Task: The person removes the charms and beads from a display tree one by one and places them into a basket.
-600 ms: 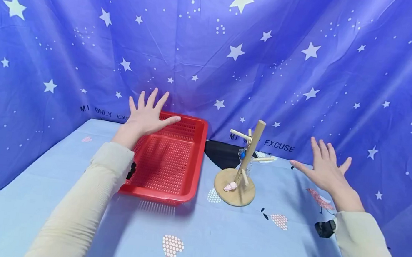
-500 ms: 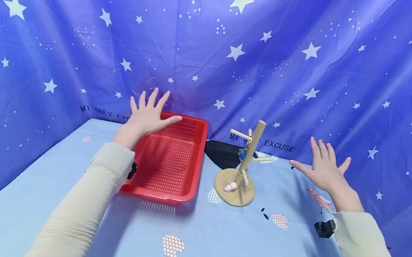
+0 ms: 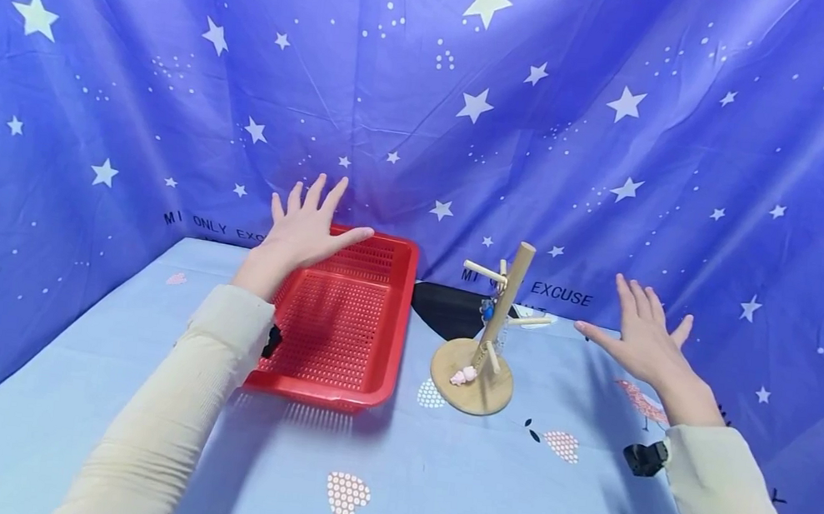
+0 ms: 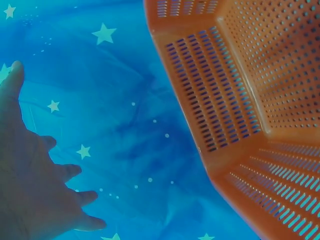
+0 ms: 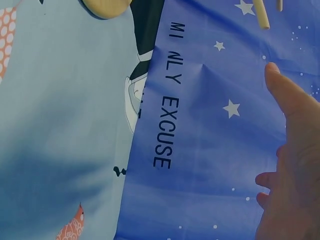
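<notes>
My left hand hovers over the far left part of a red perforated plastic basket, fingers spread and nothing in them. In the left wrist view that hand is apart from the basket. To the right stands a wooden peg stand with a round base. A blue trinket hangs on a chain from it, and a small pink figure lies against the base. My right hand, also spread and holding nothing, is raised right of the stand. One peg shows above it in the right wrist view.
A light blue patterned cloth covers the table. Behind it and at both sides hangs a blue curtain with white stars. Black devices sit at both wrists, such as the right wrist camera.
My left hand has shifted slightly to the right, and my right hand slightly to the left. The head view has moved a little. The basket and stand keep their places on the table.
</notes>
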{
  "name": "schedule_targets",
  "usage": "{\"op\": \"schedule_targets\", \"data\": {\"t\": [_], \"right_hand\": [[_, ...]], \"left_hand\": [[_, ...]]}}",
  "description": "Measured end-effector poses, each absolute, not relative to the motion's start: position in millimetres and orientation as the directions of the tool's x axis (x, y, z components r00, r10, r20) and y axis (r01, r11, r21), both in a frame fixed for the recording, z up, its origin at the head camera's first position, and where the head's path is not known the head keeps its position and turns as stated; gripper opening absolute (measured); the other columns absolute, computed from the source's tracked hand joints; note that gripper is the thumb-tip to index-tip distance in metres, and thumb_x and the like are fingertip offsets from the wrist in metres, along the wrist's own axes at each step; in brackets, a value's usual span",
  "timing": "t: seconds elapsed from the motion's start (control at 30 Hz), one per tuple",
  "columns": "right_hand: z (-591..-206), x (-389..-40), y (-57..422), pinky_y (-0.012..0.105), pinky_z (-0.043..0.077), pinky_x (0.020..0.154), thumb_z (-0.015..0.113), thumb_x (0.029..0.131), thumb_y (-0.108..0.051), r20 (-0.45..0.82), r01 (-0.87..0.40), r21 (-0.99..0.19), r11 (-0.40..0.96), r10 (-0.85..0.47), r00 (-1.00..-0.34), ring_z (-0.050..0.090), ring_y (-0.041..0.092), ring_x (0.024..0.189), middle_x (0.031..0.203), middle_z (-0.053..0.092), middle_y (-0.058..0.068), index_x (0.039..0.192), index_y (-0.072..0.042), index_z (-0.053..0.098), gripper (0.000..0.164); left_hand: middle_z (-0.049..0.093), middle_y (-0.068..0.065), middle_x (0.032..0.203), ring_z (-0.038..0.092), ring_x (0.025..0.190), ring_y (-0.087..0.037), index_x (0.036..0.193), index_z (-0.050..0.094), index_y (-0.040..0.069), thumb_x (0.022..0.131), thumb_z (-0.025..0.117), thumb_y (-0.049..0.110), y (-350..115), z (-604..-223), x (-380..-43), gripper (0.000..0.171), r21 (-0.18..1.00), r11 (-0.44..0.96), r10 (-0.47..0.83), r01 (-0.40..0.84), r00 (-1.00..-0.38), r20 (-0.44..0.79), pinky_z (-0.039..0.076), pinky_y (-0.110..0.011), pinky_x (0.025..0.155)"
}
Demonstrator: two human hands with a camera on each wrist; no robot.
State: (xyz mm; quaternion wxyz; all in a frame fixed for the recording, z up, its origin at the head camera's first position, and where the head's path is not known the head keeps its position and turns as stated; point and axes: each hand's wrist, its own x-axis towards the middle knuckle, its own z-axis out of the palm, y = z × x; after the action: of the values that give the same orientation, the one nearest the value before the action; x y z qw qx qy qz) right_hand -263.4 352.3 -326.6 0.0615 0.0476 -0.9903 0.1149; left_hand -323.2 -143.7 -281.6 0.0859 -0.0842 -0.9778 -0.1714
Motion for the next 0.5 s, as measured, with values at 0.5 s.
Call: {"op": "schedule_targets", "data": {"t": [0.5], "right_hand": [[-327.6,-262.3,341.1,0.085,-0.015,0.1,0.052,0.09,-0.07,0.125,-0.132,-0.226,0.965,-0.105,-0.986,-0.01,0.051,0.15,0.165,-0.001,0.027,0.16,-0.012,-0.007,0.108]], "left_hand": [[0.025,-0.01,0.165,0.021,0.151,-0.042,0.159,0.026,0.023,0.09,0.049,0.07,-135.8,-270.7,-319.7,0.086,0.382,0.889,0.17,0.25,-0.958,0.231,0.014,-0.069,0.119]]}}
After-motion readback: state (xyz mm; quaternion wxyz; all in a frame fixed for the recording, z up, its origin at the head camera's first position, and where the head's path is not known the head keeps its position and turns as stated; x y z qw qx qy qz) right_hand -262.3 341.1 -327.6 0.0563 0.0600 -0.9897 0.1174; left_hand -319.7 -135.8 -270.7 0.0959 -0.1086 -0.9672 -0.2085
